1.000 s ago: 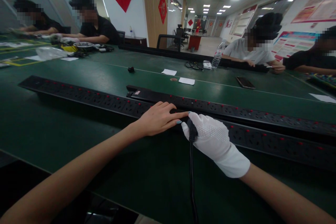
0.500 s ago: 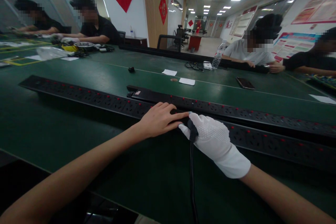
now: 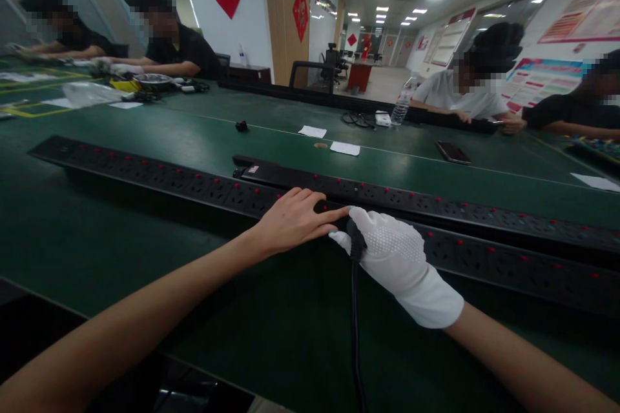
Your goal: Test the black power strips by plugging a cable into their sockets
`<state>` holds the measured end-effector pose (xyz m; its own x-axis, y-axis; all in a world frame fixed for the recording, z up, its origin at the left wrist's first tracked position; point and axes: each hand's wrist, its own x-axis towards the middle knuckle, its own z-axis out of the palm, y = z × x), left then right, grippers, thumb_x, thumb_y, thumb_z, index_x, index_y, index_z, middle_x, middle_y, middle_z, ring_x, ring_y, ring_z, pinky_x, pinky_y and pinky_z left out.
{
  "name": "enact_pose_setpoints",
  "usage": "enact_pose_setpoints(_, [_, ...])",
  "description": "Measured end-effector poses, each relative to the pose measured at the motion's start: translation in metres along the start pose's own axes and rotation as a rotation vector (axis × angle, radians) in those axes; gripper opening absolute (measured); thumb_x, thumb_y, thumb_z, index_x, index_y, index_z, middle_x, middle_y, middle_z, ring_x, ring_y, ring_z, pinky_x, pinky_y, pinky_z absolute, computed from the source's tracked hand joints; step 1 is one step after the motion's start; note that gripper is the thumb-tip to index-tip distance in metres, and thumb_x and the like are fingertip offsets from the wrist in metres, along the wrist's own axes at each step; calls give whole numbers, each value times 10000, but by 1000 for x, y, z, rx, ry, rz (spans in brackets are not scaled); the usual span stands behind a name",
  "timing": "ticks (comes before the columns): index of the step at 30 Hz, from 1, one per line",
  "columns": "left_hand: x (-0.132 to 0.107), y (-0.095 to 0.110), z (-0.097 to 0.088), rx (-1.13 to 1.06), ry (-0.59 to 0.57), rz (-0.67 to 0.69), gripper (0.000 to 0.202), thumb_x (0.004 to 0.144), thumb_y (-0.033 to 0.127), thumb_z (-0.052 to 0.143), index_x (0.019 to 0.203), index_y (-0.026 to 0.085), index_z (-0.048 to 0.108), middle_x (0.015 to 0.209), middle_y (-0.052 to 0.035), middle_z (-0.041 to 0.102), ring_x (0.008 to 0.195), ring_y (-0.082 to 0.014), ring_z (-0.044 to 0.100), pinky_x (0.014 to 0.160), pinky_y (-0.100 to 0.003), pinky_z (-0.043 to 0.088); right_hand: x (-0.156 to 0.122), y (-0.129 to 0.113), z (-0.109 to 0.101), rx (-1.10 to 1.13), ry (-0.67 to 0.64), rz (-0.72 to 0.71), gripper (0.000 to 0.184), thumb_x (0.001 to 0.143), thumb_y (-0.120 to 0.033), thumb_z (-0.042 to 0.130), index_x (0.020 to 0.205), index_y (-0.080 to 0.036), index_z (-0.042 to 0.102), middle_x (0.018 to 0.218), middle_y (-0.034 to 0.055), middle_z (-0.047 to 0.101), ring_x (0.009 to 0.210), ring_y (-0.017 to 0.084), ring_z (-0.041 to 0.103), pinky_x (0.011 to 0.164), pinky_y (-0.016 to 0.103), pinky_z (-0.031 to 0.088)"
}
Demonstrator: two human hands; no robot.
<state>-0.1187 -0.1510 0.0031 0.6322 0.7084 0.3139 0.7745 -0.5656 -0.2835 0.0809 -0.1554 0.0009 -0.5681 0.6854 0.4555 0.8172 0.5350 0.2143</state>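
A long black power strip (image 3: 201, 187) with red switches runs across the table in front of me. My left hand (image 3: 293, 219), bare, grips it from above near the middle, fingers curled over the far side and index finger stretched to the right. In a white dotted glove, my right hand (image 3: 387, 251) is closed around a black power plug (image 3: 356, 242), held against the strip just right of my left fingertips. The plug's front end is hidden by the hand. Its black cord (image 3: 355, 329) hangs down toward me. Behind lies a second black power strip (image 3: 397, 197).
On the green table (image 3: 194, 132) lie white papers (image 3: 345, 148), a phone (image 3: 453, 151), a water bottle (image 3: 403, 103) and a small black part (image 3: 241, 126). A plastic bag (image 3: 92, 93) sits at the left. Several people work along the far sides.
Both hands keep their places on the strip and plug. The view has shifted very slightly; nothing is visibly taken up or let go.
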Motion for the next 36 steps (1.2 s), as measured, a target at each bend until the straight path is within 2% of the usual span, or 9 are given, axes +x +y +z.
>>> enact_pose_setpoints(11, [0,-3,3,25,-2,31,438,910,470,212,1311,325,310,1112,-97,497,953,-217,494,775,-345,374,0,1,1,10,-19,-14,437,852,-547,312,1019,-205,527,760,26,583,678,161,527,556,262,245])
enact_pose_setpoints(18, [0,-4,1,34,-22,58,462,903,476,236,1338,321,257,1104,-100,498,945,-220,496,771,-341,371,1,5,0,30,-38,-44,462,849,-550,313,1040,-181,516,837,59,603,733,182,547,585,264,289])
enact_pose_setpoints(27, [-1,-4,2,31,-9,57,500,894,515,192,1343,304,251,1102,-114,498,941,-228,495,758,-340,372,4,16,0,37,-63,-139,471,840,-554,326,1088,-190,496,878,61,624,725,184,566,590,264,312])
enact_pose_setpoints(36, [0,-4,4,32,3,56,508,887,526,209,1342,305,255,1097,-109,494,938,-222,494,759,-338,375,7,10,-9,73,-74,-90,359,867,-462,320,1015,-212,532,837,45,634,726,158,570,597,248,313])
